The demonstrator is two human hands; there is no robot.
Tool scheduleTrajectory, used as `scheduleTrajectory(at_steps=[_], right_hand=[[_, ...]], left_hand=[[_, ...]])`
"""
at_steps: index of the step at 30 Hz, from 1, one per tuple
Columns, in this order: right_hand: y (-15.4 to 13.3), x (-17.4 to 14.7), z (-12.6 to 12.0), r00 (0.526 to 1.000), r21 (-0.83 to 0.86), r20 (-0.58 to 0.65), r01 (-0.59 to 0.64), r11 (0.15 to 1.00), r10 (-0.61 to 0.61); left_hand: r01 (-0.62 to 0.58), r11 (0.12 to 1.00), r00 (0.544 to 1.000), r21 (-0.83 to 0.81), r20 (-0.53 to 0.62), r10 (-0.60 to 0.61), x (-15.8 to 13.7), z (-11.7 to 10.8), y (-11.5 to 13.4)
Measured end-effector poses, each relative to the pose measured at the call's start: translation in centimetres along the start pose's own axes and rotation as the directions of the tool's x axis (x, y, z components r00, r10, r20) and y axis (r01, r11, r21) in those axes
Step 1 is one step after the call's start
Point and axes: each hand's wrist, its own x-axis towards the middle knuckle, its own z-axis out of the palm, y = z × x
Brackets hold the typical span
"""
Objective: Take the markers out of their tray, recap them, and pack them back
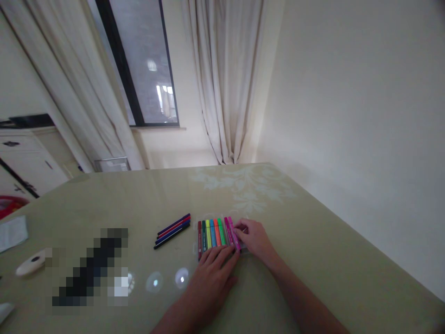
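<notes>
Your two bare hands meet at a row of coloured markers (216, 234) lying side by side on the pale green table (313, 241), a little right of the middle of the view. The row runs from a dark red marker at its left end through green, yellow, blue, orange and bright green to two pink ones at its right end, and it seems to lie in a clear tray or sleeve (the edges are too faint to be sure). Your left hand (210, 276) lies flat and open, palm down, with its fingertips (222, 253) touching the near ends of the markers; it grips nothing. Your right hand (253, 239) rests at the right end of the row, fingers loosely curled against the outermost pink marker (233, 232); whether it pinches that marker or only presses on it cannot be told from here. Just left of the row, apart from it, four loose pens (173, 230) lie in a slanted bunch: dark blue, red, blue and black. Further left sit a blurred dark patch, a white oval object (30, 263) and a sheet of paper (13, 232) near the table's edge. Behind the table, cream curtains (225, 79) frame a dark window (142, 60), and a plain wall (365, 116) rises on the right.
</notes>
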Motion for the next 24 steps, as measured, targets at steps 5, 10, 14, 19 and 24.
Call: scheduleTrajectory(at_steps=[5, 10, 14, 19, 24], right_hand=[[0.1, 0.1, -0.1, 0.999, 0.034, 0.035, -0.043, 0.999, 0.042], [-0.4, -0.1, -0.2, 0.999, 0.027, 0.048, -0.022, 0.999, 0.021], [-0.1, 0.0, -0.3, 0.998, -0.008, 0.054, 0.006, 1.0, -0.005], [0.6, 0.0, -0.8, 0.987, -0.019, 0.159, 0.04, 0.999, -0.037], [-0.2, -0.2, -1.0, 0.984, -0.087, 0.175, 0.052, 0.995, -0.036]], left_hand=[[-0.008, 1.0, 1.0, -0.014, -0.024, 0.008, -0.1, 0.0, -0.2], [-0.017, 0.999, 1.0, -0.03, -0.024, 0.016, -0.1, -0.2, -0.3], [-0.01, 1.0, 0.999, -0.028, -0.053, 0.009, 0.2, -0.3, -0.2], [-0.004, 1.0, 0.997, -0.02, -0.075, 0.003, 0.2, -0.4, -0.2], [-0.016, 0.999, 0.997, -0.047, -0.081, 0.012, 0.0, -0.3, -0.1]])
